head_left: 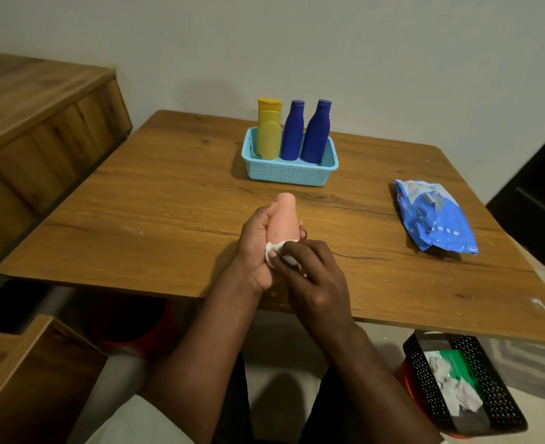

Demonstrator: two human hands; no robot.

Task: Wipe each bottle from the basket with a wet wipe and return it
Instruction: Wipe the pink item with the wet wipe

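My left hand (255, 248) grips a pink bottle (283, 219) above the near middle of the wooden table, its cap pointing away from me. My right hand (309, 274) pinches a white wet wipe (276, 251) against the bottle's lower end. At the back of the table a light blue basket (288, 174) holds a yellow bottle (268, 133) and two dark blue bottles (293, 131) (317, 133), all upright.
A blue wet-wipe pack (434, 216) lies on the table to the right. A black perforated bin (463, 386) with used wipes stands on the floor under the table's near right edge. Wooden furniture (40, 129) flanks the left side.
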